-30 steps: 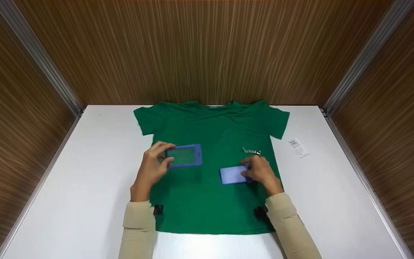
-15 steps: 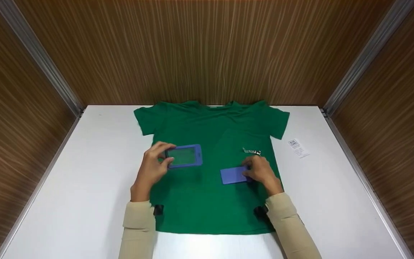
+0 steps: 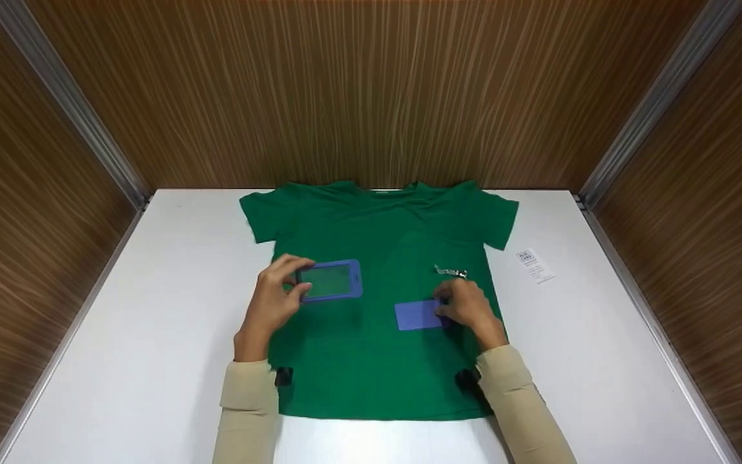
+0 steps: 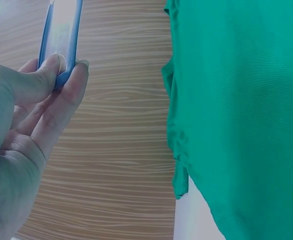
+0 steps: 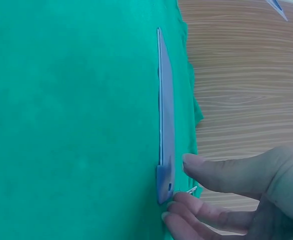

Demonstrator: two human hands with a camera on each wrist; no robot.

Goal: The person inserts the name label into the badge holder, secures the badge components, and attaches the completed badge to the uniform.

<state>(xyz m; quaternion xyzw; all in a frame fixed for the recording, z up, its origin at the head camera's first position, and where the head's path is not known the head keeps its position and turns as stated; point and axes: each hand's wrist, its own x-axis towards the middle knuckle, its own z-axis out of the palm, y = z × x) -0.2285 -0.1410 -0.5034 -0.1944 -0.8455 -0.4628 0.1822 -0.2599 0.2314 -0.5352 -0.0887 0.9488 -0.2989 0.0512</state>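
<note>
My left hand (image 3: 274,290) pinches one short end of a blue-purple ID card holder (image 3: 356,283), thumb on one face and fingers on the other. Its window shows the green T-shirt (image 3: 371,361) behind it. On the shirt lies a flat purple card-sized piece (image 3: 417,316); the right wrist view shows this layered piece (image 5: 166,110) edge-on with a small hole in its blue end. At that end is my right hand (image 3: 467,303), its fingertips right at the edge and its thumb apart from it. A small silvery clip with a clear strap (image 3: 453,272) lies just beyond my right fingers.
A white printed card (image 3: 535,265) lies on the white table (image 3: 603,361), right of the shirt. Wood-grain panels (image 3: 371,90) rise at the back and both sides. Black wrist devices (image 3: 284,376) are worn at both sleeves.
The purple piece looked paler a second ago and now shows a darker face. My right fingers have shifted slightly right on it. The left hand and holder have stayed put.
</note>
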